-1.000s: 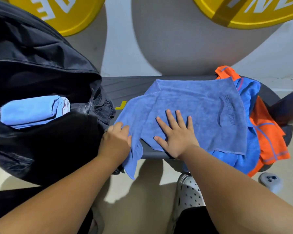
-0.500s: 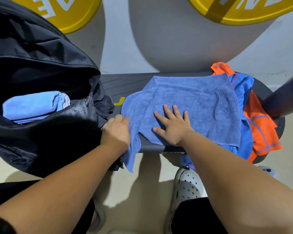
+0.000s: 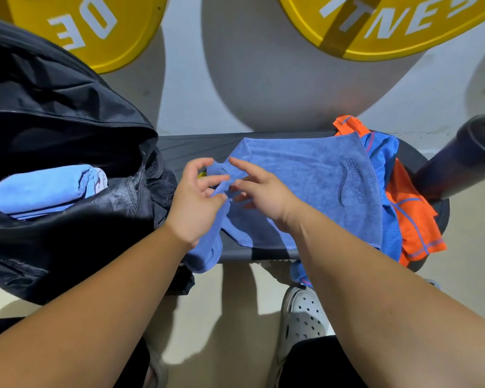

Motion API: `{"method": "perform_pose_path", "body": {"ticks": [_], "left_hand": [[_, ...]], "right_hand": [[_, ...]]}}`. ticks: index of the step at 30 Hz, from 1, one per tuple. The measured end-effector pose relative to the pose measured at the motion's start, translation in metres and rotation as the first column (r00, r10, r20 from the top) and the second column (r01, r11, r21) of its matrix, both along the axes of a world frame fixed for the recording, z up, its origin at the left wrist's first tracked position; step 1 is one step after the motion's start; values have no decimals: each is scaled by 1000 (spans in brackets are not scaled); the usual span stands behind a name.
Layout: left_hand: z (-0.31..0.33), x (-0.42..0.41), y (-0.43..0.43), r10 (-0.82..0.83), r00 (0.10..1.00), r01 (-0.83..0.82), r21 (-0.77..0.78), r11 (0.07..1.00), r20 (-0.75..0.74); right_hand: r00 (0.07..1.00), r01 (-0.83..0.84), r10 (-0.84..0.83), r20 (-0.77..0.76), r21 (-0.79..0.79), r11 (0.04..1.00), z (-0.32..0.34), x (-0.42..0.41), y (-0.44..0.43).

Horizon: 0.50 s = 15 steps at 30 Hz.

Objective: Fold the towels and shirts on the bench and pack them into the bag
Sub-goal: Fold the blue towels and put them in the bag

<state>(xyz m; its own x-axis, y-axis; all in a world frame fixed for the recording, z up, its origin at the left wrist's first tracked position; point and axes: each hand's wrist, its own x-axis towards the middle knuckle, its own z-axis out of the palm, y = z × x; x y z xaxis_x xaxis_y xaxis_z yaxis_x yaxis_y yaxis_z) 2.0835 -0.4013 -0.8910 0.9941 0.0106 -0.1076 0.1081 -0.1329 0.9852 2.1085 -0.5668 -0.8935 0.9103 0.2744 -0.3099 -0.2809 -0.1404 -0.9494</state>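
The black bag (image 3: pixel 53 135) sits at the left end of the bench (image 3: pixel 196 147), its mouth gaping open. Behind the bench, 2 yellow weight plates (image 3: pixel 95 29) lean against the pale wall.

The blue towel (image 3: pixel 305 186) lies spread over the middle of the bench. Its far edge is near the bench's back edge, and its bunched left corner hangs off the front. At the right end of the bench an orange shirt (image 3: pixel 409 219) lies crumpled. A blue shirt (image 3: pixel 387 163) lies on it, partly under the towel's right edge, and part of it hangs down off the bench's front edge.

Both hands meet over the left-middle of the bench, at the towel's left edge. The left hand (image 3: pixel 193 203) is half curled, with its upper fingers raised and apart. Its thumb and a lower finger close on a raised fold of the towel's edge, pinching it. The right hand (image 3: pixel 263 194) comes in from the right, loosely spread, with the forefinger straight and lifted. Its other fingertips bend toward the same fold and touch it. Blur hides whether they grip it, so I cannot tell.

A rolled light-blue towel (image 3: pixel 39 189) lies inside the bag. On the floor in front of the bench stands 1 white clog (image 3: pixel 303 312).
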Motion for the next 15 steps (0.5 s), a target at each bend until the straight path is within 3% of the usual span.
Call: {"method": "perform_pose_path", "body": {"ticks": [2,5,10,13,15], "left_hand": [[-1,-3,-3,-26,999,23,-91,996,-39],[-11,-6,-5,-28,997,24,-72,997,-65],[-26,-12,-7,-37,994,69,333,940,-103],[-37,-19,-4,-82,987,148,582,800,-139],[-42,-21,0,-113,983,183,680,710,-146]], "right_hand": [[996,-60,62,-62,35,998,3,-1,1],[986,-88,90,-139,22,996,-2,-5,0],[977,113,-117,-179,-31,993,-17,-4,-7],[958,234,-248,-141,-108,966,-24,-1,-15],[961,243,-269,-66,-262,934,-31,1,-21]]}}
